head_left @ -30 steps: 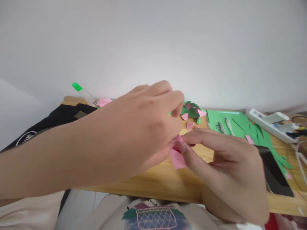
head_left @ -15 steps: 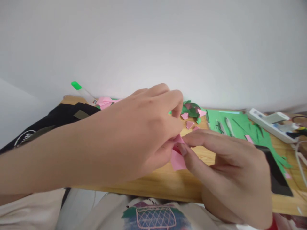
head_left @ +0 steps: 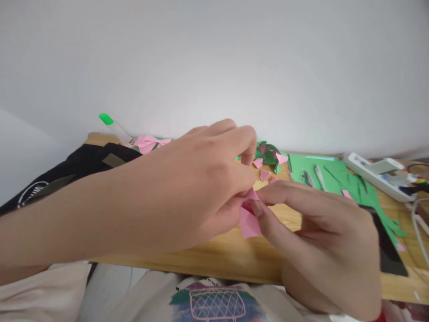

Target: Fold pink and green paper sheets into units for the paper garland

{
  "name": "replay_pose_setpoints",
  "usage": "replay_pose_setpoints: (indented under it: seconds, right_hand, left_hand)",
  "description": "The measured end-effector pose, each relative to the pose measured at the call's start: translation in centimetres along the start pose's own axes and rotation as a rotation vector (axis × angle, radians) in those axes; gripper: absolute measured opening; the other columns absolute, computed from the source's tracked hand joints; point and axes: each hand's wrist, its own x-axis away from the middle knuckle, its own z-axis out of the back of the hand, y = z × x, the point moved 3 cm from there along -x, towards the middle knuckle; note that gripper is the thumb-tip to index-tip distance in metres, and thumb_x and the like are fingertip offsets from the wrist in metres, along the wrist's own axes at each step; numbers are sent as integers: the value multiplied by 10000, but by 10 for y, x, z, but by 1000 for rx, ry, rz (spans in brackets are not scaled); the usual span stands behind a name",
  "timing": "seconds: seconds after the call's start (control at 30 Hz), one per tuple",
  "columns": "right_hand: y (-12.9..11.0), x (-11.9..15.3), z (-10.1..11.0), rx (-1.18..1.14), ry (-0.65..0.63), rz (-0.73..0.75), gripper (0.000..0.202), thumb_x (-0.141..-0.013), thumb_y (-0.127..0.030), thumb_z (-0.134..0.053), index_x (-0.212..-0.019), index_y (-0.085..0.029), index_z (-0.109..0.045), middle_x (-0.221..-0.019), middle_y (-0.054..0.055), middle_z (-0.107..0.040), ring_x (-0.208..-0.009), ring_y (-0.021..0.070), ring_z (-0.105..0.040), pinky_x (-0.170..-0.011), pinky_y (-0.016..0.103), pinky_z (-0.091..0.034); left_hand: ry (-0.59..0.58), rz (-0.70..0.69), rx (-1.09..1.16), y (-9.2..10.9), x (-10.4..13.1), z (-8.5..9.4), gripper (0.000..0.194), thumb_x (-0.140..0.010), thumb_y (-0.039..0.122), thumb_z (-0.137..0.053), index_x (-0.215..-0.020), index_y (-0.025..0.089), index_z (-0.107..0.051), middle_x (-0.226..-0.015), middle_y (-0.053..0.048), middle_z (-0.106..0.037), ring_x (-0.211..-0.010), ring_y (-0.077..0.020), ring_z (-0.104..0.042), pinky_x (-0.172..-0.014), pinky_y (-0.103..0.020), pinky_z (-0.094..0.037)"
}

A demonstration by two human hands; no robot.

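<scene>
A small folded piece of pink paper (head_left: 250,223) is held between both hands above the wooden table (head_left: 214,264). My left hand (head_left: 214,179) reaches across from the left and pinches the paper's upper left part; its thumb and fingertips are partly hidden. From the right, my right hand (head_left: 321,237) grips the paper's right edge between thumb and forefinger. One flap of the paper hangs down below the fingers. Just beyond the hands lie several pink paper scraps (head_left: 264,175).
Crumpled green and pink paper (head_left: 268,154) lies against the wall. On the right are green sheets (head_left: 335,167) with a craft knife (head_left: 320,176), a dark flat device (head_left: 389,246) and a white power strip (head_left: 378,176). Black cloth (head_left: 87,161) and a green-capped clear tube (head_left: 106,119) are on the left.
Both hands keep their pinch on the pink paper, with almost no movement. A little more of the paper's fold shows between the fingertips.
</scene>
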Motion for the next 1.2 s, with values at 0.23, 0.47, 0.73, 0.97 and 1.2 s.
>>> replay_pose_setpoints:
  seconds: [0.23,0.47,0.73,0.97,1.2]
  right_hand:
    - [4,-5,0,-82,-49,-31,196,-810,-69,-645,-723,-244,-635,-691,-39,-736,-649,139,-705,-586,233,-560]
    - [14,-10,2,-254,-94,-62,201,-816,-77,-660,-715,-250,-663,-651,-39,-719,-682,147,-701,-620,246,-558]
    - [17,-14,-1,-289,-161,-93,168,-794,-82,-673,-717,-231,-690,-628,-36,-721,-670,150,-705,-575,223,-545]
    - [19,-14,-1,-246,-148,-67,188,-774,-60,-667,-699,-232,-691,-665,-45,-746,-574,125,-664,-551,226,-529]
    - [21,-13,-2,-235,-161,-67,211,-744,-33,-643,-710,-230,-709,-686,-46,-755,-592,130,-673,-534,228,-522]
  left_hand:
    - [7,14,29,-4,7,0,251,-899,271,-419,-721,248,-595,-979,7,-559,-970,-216,-589,-786,-354,-482]
    - [-25,142,182,-13,2,2,61,-912,294,-524,-853,281,-514,-691,79,-597,-564,-124,-542,-509,-263,-332]
    - [-35,153,217,-7,-1,3,105,-938,269,-466,-835,259,-487,-613,120,-577,-438,-83,-486,-494,-258,-305]
    - [-43,136,195,-9,-1,-3,113,-914,284,-474,-1017,329,-460,-668,112,-656,-503,-133,-590,-488,-266,-329]
    - [-58,93,113,-10,-5,-1,271,-798,125,-414,-988,311,-467,-651,141,-628,-465,-108,-568,-590,-237,-415]
